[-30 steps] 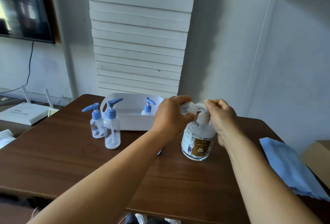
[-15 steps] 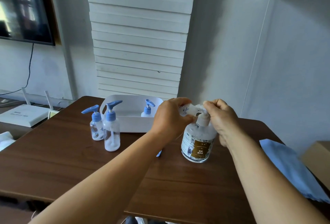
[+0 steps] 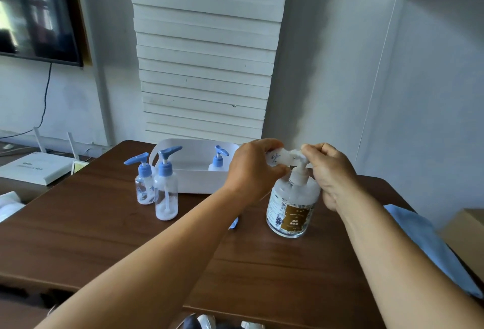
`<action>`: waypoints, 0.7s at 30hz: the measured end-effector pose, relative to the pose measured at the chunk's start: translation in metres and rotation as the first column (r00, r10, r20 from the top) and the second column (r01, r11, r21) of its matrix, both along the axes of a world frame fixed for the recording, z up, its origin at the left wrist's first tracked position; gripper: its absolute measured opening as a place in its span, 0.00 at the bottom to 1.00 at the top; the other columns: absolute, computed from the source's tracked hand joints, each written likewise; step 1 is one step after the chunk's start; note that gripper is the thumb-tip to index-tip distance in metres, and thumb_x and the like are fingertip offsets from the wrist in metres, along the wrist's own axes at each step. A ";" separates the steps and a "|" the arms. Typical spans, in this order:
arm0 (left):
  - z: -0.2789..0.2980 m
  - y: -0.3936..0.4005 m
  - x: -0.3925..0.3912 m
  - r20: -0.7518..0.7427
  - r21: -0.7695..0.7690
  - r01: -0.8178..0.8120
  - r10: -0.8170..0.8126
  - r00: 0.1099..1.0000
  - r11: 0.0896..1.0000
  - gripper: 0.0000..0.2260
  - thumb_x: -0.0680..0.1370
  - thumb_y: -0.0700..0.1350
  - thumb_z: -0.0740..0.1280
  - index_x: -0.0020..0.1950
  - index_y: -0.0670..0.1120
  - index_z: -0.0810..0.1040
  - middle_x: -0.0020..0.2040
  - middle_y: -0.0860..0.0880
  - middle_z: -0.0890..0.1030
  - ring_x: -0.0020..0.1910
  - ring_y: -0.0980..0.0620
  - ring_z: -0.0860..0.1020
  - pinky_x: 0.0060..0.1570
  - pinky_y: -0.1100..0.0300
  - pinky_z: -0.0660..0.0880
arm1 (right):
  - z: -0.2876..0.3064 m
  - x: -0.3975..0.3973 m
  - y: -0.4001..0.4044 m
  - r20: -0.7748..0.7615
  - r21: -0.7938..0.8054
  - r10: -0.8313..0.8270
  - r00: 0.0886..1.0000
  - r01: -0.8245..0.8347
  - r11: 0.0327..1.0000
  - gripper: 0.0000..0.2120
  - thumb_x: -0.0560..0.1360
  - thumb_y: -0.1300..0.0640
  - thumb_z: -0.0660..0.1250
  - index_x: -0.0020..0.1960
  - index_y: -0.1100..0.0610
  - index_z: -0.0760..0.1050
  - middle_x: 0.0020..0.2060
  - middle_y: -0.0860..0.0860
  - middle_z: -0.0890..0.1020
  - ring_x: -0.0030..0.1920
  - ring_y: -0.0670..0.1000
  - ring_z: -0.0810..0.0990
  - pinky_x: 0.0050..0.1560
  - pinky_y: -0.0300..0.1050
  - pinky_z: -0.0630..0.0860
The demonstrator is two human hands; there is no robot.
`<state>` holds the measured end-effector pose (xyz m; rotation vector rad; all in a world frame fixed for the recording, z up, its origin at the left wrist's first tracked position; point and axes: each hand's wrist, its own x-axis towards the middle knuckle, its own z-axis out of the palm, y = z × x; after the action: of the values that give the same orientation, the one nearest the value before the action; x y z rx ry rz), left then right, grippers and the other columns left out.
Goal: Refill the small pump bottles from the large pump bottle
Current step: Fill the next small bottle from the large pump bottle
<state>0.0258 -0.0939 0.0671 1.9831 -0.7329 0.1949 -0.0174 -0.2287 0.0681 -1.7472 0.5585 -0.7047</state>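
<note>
Nothing's moved: our left hand [image 3: 252, 168] grips a small bottle [image 3: 279, 158] at the spout; our right hand [image 3: 331, 171] pinches the big bottle's [image 3: 290, 208] pump head. Filling step; next, press down.

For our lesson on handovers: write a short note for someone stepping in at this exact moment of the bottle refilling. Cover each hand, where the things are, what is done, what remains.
Left hand holds a small uncapped bottle tilted at the spout of the large pump bottle.
Right hand grips the pump head.
Two small pump bottles stand capped on the table, nearly empty; a third sits in the white tub.
A blue part peeks from behind the left forearm.
Done: no bottle looks full.
Left: fill and cap this one, then the rest.
</note>
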 end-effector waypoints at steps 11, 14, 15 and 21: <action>0.000 0.001 0.001 0.001 0.007 0.003 -0.003 1.000 1.000 0.21 0.68 0.47 0.75 0.61 0.51 0.77 0.55 0.53 0.81 0.52 0.56 0.77 0.50 0.67 0.70 | 0.003 0.001 0.000 -0.026 -0.059 -0.012 1.000 0.011 0.998 0.11 0.76 0.51 0.65 0.37 0.53 0.71 0.37 0.49 0.77 0.40 0.48 0.74 0.36 0.41 0.69; 0.003 -0.002 0.003 0.033 0.015 -0.001 0.001 0.999 1.000 0.21 0.68 0.47 0.75 0.60 0.52 0.78 0.54 0.54 0.81 0.52 0.56 0.77 0.49 0.66 0.69 | 0.004 -0.001 -0.002 -0.010 -0.040 -0.003 1.000 0.002 0.999 0.10 0.76 0.51 0.65 0.38 0.53 0.72 0.38 0.49 0.78 0.40 0.47 0.75 0.38 0.41 0.71; 0.002 -0.002 0.003 0.032 0.017 -0.004 0.003 0.999 1.000 0.21 0.68 0.47 0.75 0.60 0.52 0.78 0.54 0.54 0.81 0.52 0.56 0.77 0.49 0.67 0.69 | 0.001 -0.001 -0.001 -0.001 -0.022 -0.006 1.000 0.006 1.000 0.10 0.76 0.51 0.65 0.38 0.53 0.72 0.37 0.49 0.78 0.40 0.47 0.75 0.38 0.42 0.71; -0.005 -0.001 0.003 -0.004 0.022 0.001 -0.001 1.000 1.000 0.22 0.68 0.47 0.75 0.61 0.51 0.77 0.55 0.53 0.81 0.53 0.56 0.77 0.51 0.67 0.70 | -0.007 0.000 0.003 -0.027 -0.003 -0.005 1.000 0.005 1.000 0.12 0.76 0.52 0.65 0.36 0.54 0.70 0.34 0.48 0.76 0.39 0.49 0.73 0.35 0.42 0.68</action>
<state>0.0289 -0.0945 0.0617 2.0035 -0.7361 0.1826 -0.0172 -0.2262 0.0610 -1.7603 0.5803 -0.6865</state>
